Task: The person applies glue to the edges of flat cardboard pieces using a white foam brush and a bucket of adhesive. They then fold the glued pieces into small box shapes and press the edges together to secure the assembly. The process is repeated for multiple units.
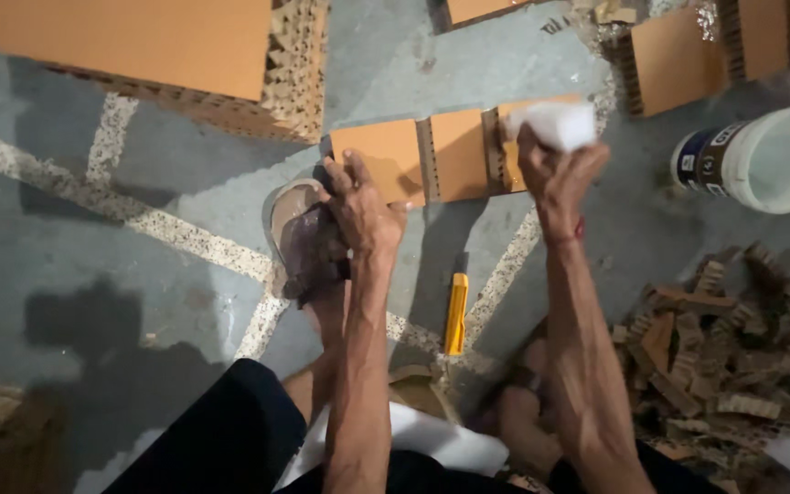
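Observation:
My left hand (360, 209) presses down on the near left end of a row of orange honeycomb cardboard pieces (457, 154) lying on the floor. Its fingers rest on the leftmost piece (384, 151). My right hand (555, 174) is raised over the right end of the row, closed around a white block-shaped object (561, 122). My foot in a sandal (305, 240) sits just left of the left hand.
A yellow utility knife (455, 314) lies on the floor between my arms. A white bucket (770, 157) lies at the right. Cardboard scraps (724, 348) are piled at lower right. Larger honeycomb boards (157, 50) (688, 55) lie at the top.

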